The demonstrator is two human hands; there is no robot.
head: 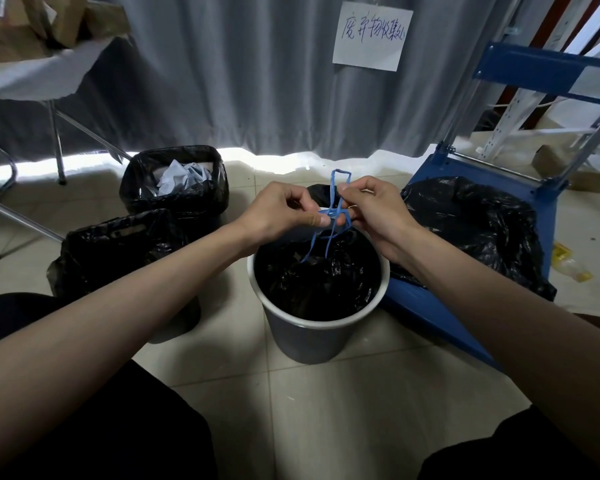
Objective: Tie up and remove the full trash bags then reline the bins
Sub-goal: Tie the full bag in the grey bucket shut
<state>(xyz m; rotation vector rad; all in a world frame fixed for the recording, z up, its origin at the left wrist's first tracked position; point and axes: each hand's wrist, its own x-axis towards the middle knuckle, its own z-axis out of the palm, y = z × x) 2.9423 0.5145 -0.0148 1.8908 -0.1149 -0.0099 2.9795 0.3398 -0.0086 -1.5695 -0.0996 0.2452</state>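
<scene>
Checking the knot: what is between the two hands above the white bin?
In the head view, only the blue drawstring spans between the left hand and right hand, running down to the black bag.

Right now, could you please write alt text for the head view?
Both hands, left hand and right hand, pinch thin blue drawstrings of a black plastic trash bag inside a round white bin. More black-lined bins stand on the tiled floor.

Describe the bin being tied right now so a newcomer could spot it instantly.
On the tiled floor before the grey curtain, between a blue cart and two black-lined bins, stands the round white bin. It alone has blue drawstrings rising from its black bag, pinched by the left hand and right hand.
</scene>
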